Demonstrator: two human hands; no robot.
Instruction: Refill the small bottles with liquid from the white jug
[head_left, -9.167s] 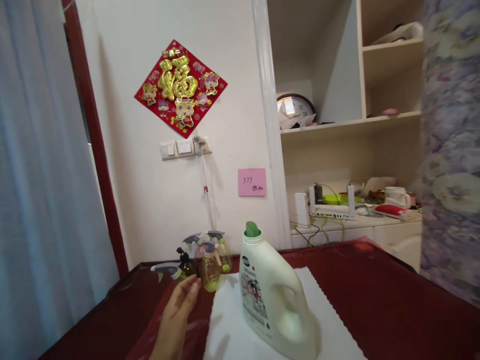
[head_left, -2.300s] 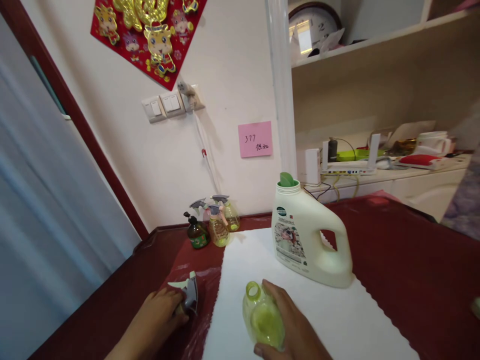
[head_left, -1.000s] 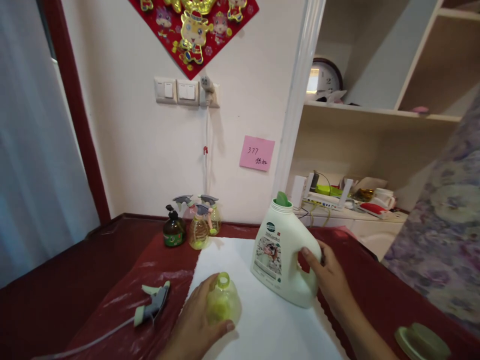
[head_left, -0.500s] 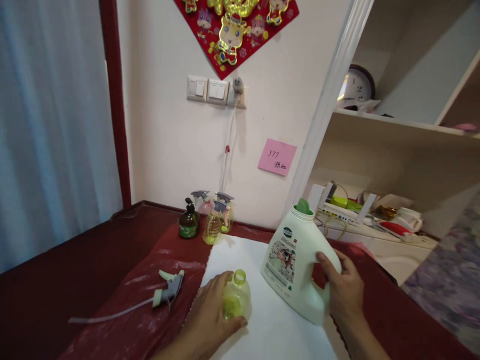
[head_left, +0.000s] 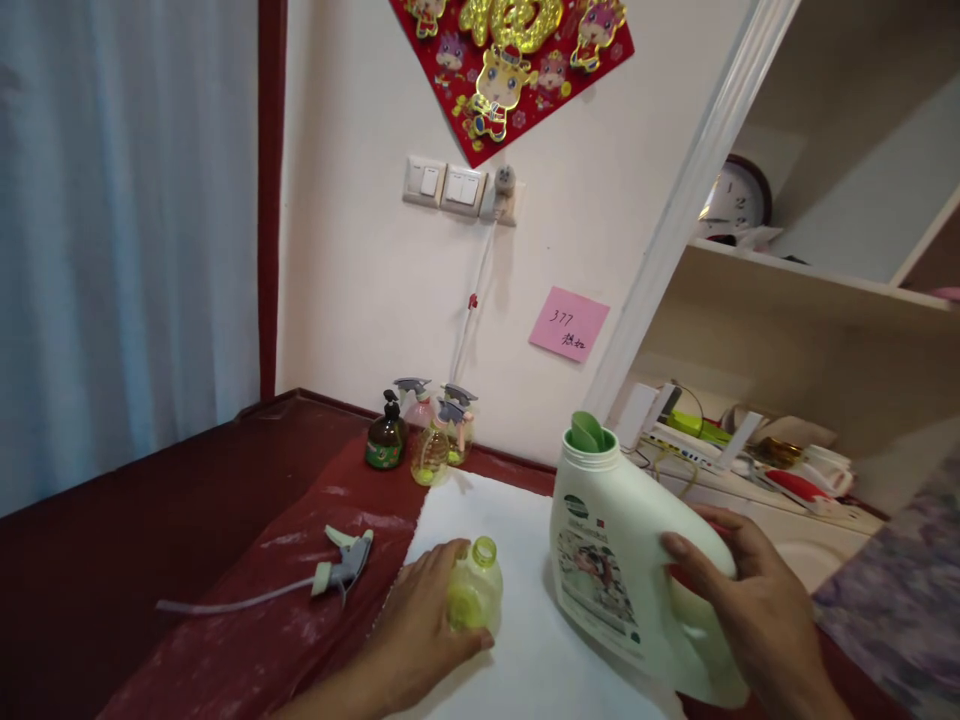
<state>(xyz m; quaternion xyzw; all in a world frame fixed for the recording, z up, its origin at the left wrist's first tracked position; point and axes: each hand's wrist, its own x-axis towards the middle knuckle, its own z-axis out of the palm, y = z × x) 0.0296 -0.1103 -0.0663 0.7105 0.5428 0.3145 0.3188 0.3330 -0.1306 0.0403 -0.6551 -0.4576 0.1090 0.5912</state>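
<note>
My left hand [head_left: 416, 640] is wrapped round a small yellow-green plastic bottle [head_left: 472, 592] that stands with its neck open on a white cloth [head_left: 517, 520]. My right hand [head_left: 757, 610] grips the handle of a big white detergent jug [head_left: 622, 560], which is lifted and tilted, its green spout uncapped. A grey spray head [head_left: 341, 570] with its long tube lies on the red plastic sheet left of the small bottle.
Three spray bottles and a dark pump bottle [head_left: 385, 440] stand by the wall at the table's back. A pink note [head_left: 568, 325] hangs on the wall. A router and clutter [head_left: 697, 435] sit on the counter at right; a curtain [head_left: 112, 230] hangs at left.
My right hand took the jug's handle and has lifted and tilted it nearer to me. Earlier the left hand laid the spray head down, then took over the small bottle from the right.
</note>
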